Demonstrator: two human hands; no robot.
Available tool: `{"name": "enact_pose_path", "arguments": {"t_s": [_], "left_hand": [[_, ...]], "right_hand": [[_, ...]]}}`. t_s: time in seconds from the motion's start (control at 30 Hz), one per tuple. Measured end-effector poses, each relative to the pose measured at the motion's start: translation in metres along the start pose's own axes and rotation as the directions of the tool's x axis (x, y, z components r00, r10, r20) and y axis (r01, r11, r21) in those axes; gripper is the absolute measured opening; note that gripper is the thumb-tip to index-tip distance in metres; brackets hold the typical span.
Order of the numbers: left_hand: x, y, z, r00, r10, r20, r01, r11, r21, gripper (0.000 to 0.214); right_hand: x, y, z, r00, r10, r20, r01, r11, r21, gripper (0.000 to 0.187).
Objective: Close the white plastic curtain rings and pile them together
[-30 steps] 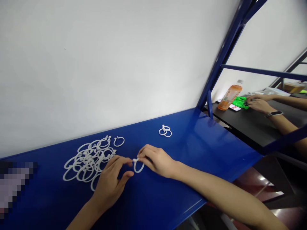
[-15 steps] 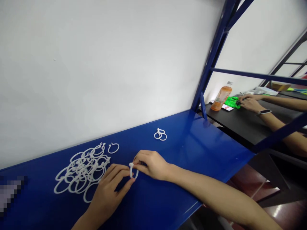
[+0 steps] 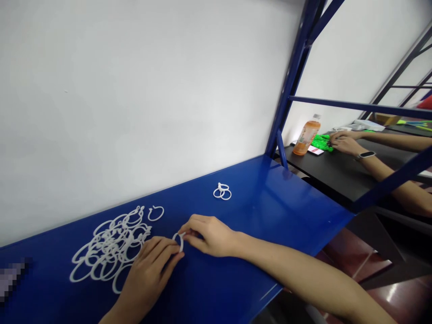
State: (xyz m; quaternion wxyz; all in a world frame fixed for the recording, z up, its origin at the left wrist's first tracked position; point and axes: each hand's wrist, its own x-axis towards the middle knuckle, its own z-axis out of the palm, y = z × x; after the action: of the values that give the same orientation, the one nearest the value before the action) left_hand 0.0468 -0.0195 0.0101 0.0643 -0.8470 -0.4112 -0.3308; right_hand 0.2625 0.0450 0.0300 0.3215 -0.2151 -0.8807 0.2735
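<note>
A white plastic curtain ring [image 3: 181, 244] is held between my two hands over the blue tabletop. My left hand [image 3: 153, 261] pinches its lower left side with thumb and fingers. At the ring's top right, the fingertips of my right hand [image 3: 207, 234] are closed on it, hiding that part. Left of my left hand lies a tangled pile of similar white rings [image 3: 111, 247], with a single open ring [image 3: 156, 213] just beyond it. Farther right, several white rings [image 3: 222, 192] lie overlapped in a small cluster.
A white wall runs behind the blue table [image 3: 249, 216]. At right stands a blue metal frame [image 3: 290, 90]. Beyond it, another person's hands [image 3: 346, 141] work at a black table [image 3: 337, 175] with an orange drink bottle [image 3: 307, 135] and green items [image 3: 322, 142].
The ring has turned in my fingers, and both hands have shifted slightly left in view. The whole view has moved a little; the pile and cluster look the same.
</note>
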Motion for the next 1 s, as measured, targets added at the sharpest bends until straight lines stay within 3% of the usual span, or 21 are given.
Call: {"name": "enact_pose_path", "arguments": {"t_s": [0.27, 0.33, 0.4, 0.43, 0.53, 0.6, 0.67, 0.73, 0.9, 1.0], "left_hand": [[-0.005, -0.006, 0.001, 0.998, 0.063, -0.006, -0.061, 0.988, 0.139, 0.01], [-0.004, -0.008, -0.002, 0.997, 0.07, -0.025, -0.065, 0.982, 0.179, 0.015], [-0.003, -0.011, -0.006, 0.997, 0.049, -0.058, -0.035, 0.977, 0.209, 0.019], [-0.002, -0.013, -0.008, 0.997, 0.028, -0.073, -0.011, 0.975, 0.222, 0.019], [0.0, -0.023, -0.012, 0.997, -0.065, -0.045, 0.074, 0.963, 0.261, 0.021], [0.001, -0.031, -0.012, 0.99, -0.141, 0.031, 0.125, 0.947, 0.297, 0.028], [0.003, -0.039, -0.01, 0.975, -0.204, 0.086, 0.164, 0.925, 0.342, 0.035], [0.007, -0.046, -0.006, 0.96, -0.253, 0.117, 0.189, 0.899, 0.395, 0.041], [0.018, -0.052, 0.008, 0.893, -0.427, 0.14, 0.302, 0.801, 0.517, 0.055], [0.017, -0.051, 0.013, 0.893, -0.425, 0.146, 0.294, 0.798, 0.527, 0.053]], "right_hand": [[0.001, 0.005, 0.0, 0.999, 0.035, 0.003, -0.035, 0.997, 0.062, 0.009], [0.004, 0.013, -0.006, 0.998, 0.041, -0.042, -0.038, 0.997, 0.061, 0.009], [0.007, 0.027, -0.018, 0.98, 0.101, -0.169, -0.098, 0.995, 0.025, 0.01], [0.009, 0.037, -0.026, 0.952, 0.158, -0.263, -0.166, 0.986, -0.01, 0.01], [0.009, 0.071, -0.054, 0.77, 0.346, -0.536, -0.433, 0.9, -0.041, 0.016], [0.006, 0.093, -0.069, 0.697, 0.391, -0.602, -0.512, 0.859, -0.035, 0.016], [0.002, 0.109, -0.078, 0.66, 0.431, -0.616, -0.566, 0.824, -0.029, 0.014], [-0.003, 0.12, -0.081, 0.652, 0.464, -0.599, -0.599, 0.801, -0.031, 0.011], [-0.006, 0.128, -0.077, 0.683, 0.506, -0.526, -0.629, 0.774, -0.072, 0.01], [-0.006, 0.127, -0.076, 0.692, 0.518, -0.503, -0.64, 0.762, -0.096, 0.01]]}}
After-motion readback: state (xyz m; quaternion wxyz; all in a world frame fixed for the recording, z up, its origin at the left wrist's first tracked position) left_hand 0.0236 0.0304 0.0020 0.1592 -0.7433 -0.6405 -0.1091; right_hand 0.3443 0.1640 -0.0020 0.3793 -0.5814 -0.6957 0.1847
